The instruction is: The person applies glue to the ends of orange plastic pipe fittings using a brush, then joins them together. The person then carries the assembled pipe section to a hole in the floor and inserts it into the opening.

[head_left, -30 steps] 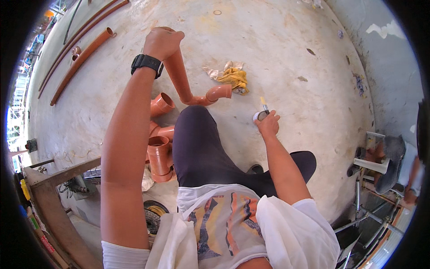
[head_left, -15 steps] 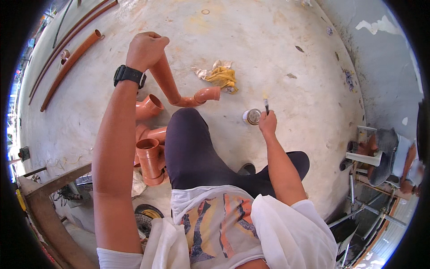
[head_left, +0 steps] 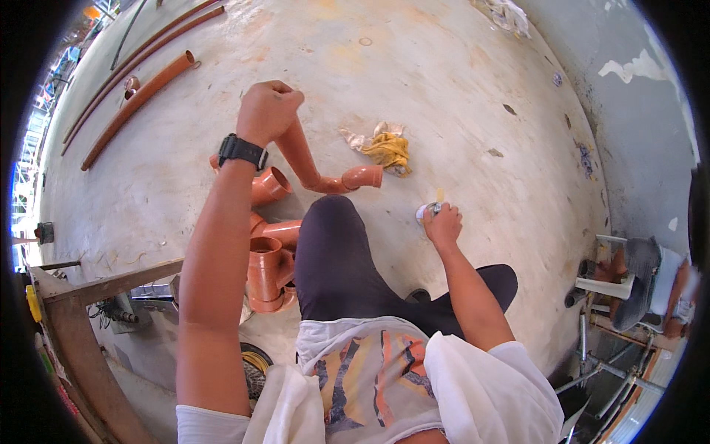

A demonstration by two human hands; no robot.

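In the head view, the left hand (head_left: pixel 268 115) covers the upper end of an orange pipe (head_left: pixel 296 152), and the right hand (head_left: pixel 444 226) hides most of a brush (head_left: pixel 440 194) and part of a small can (head_left: pixel 422 213); whether it touches the can, I cannot tell. The hands are well apart: the left is closed around the pipe, which slants to an elbow (head_left: pixel 362 177) at its near end, while the right is curled on the brush, pale bristles pointing far. A yellow cloth (head_left: pixel 388 152) lies beyond the elbow. Orange fittings (head_left: pixel 265 277) stand near left, partly blocked by the left forearm (head_left: pixel 218 288) and the knee (head_left: pixel 333 229); longer pipes (head_left: pixel 137 111) lie far left
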